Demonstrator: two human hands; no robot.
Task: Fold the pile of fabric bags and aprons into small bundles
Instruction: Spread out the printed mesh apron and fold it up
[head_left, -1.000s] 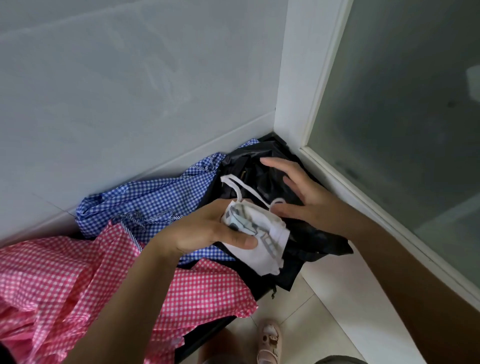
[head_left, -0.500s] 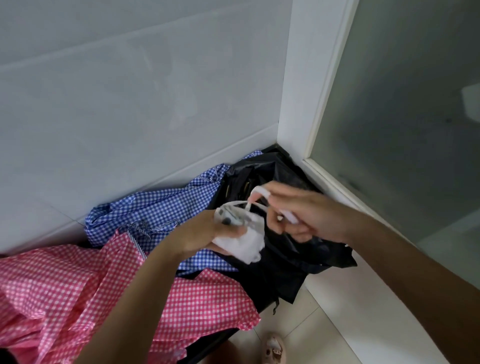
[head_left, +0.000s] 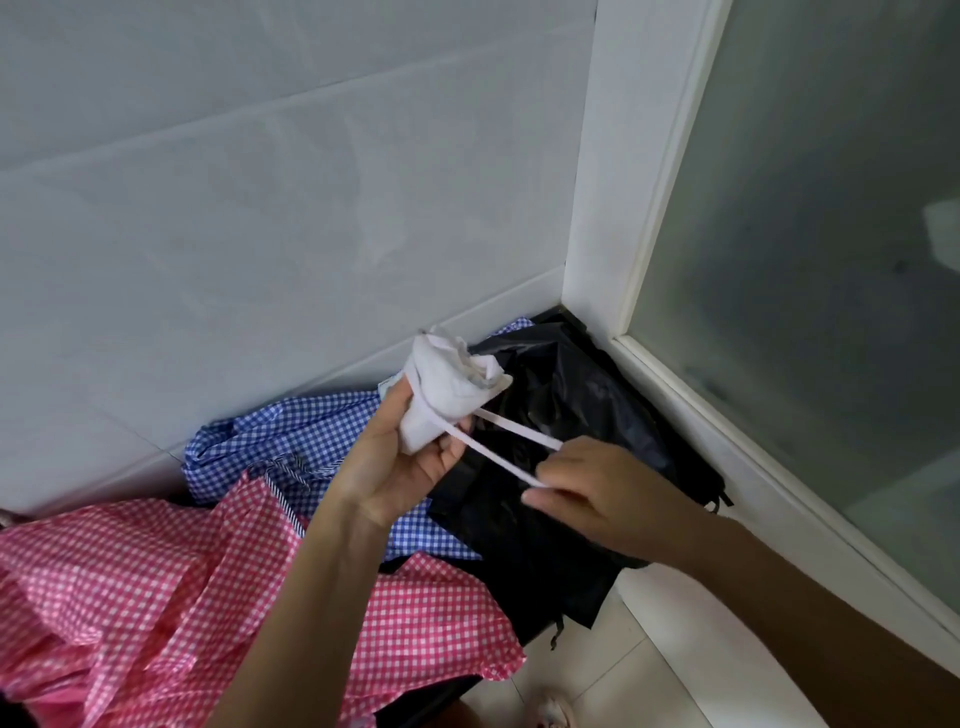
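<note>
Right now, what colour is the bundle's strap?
White; the strap shows best in the head view.

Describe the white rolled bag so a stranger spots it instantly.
Find the corner where the grey wall meets the white frame. Above the fabric pile there, the left hand grips the white rolled bag: the only plain white piece, its straps pulled taut by the right hand.

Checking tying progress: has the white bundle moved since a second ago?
Yes. The left hand has raised the bundle up and left: earlier it sat over the black fabric, now its top overlaps the wall tile.
</note>
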